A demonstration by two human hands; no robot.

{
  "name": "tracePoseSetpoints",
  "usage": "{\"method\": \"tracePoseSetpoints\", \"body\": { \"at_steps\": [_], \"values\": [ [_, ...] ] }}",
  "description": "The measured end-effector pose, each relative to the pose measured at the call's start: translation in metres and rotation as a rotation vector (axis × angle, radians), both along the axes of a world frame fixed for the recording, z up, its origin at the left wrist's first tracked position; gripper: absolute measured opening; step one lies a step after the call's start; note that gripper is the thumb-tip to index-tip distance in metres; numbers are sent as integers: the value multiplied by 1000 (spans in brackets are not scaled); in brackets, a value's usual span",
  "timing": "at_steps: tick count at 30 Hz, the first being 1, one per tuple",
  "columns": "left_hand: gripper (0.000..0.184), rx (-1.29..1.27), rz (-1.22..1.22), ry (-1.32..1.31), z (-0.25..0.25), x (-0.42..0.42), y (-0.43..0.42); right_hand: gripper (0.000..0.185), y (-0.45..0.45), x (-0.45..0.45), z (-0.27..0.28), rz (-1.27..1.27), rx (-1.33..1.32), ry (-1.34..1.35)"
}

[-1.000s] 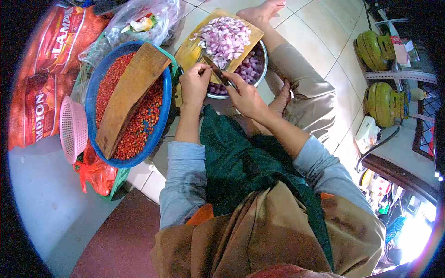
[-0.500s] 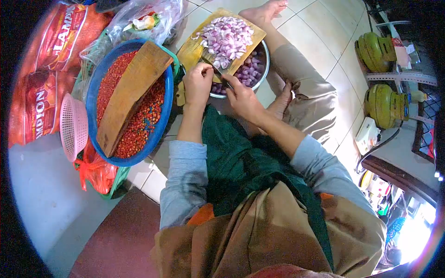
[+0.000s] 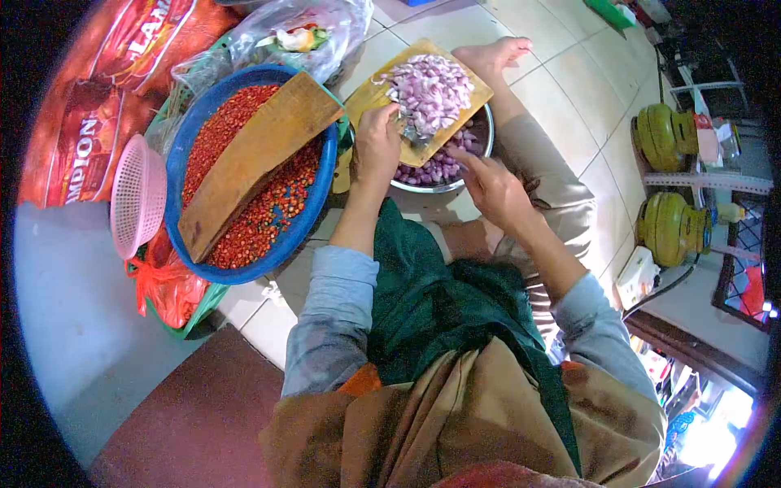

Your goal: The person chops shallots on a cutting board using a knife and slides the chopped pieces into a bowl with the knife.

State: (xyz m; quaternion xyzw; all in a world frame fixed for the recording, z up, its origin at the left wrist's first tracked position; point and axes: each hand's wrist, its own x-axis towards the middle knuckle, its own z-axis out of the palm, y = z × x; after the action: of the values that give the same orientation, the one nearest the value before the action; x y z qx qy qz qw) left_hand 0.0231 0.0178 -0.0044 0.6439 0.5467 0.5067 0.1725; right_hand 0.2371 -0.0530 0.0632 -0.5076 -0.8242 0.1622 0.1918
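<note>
A wooden cutting board [image 3: 358,104] heaped with cut shallots [image 3: 429,91] rests across a metal bowl [image 3: 490,134]. Whole purple shallots [image 3: 439,167] fill the part of the bowl that shows. My left hand [image 3: 377,145] is at the board's near left edge, its fingers pinched together; whatever is in them is too small to name. Over the near right of the bowl, apart from the left, my right hand [image 3: 495,189] is closed around a small knife, whose blade is hard to make out here.
To the left, a blue basin [image 3: 332,163] holds chopped red chillies [image 3: 236,122], with a curved wooden plank [image 3: 260,163] laid across it. A pink basket [image 3: 137,195], red net sacks [image 3: 85,146] and a plastic bag [image 3: 346,28] surround it. Green gas cylinders [image 3: 671,228] stand at right.
My right hand has moved right and away from my left hand, taking the knife with it. The camera view has shifted, so the basin and board appear farther right.
</note>
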Motion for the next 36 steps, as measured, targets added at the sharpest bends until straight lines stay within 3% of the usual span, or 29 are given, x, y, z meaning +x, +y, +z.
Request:
{"method": "tracePoseSetpoints", "body": {
  "at_steps": [3,4,8,17,22,26,31,33,36],
  "values": [
    [27,-48,27,3,11,1,-6,44,-10,8,-6,58,-1,-63],
    [28,31,-12,6,9,1,-4,45,-12,6,0,-10,-200,-156],
    [30,-20,-30,44,7,2,-7,46,7,-1,-6,-39,-66,-181],
    [48,133,9,237,15,3,-11,46,27,-7,35,-52,88,-316],
    [53,140,-61,404,24,13,-21,28,30,-7,30,-31,243,-279],
    [50,150,-117,524,23,21,-24,29,32,-7,26,-44,238,-309],
    [48,87,30,541,7,13,-5,28,21,8,41,-51,246,-241],
    [44,152,180,548,0,7,4,31,9,16,52,-126,83,-188],
    [32,203,111,458,-14,0,11,39,-3,35,53,-216,-111,-41]
  ]
}}
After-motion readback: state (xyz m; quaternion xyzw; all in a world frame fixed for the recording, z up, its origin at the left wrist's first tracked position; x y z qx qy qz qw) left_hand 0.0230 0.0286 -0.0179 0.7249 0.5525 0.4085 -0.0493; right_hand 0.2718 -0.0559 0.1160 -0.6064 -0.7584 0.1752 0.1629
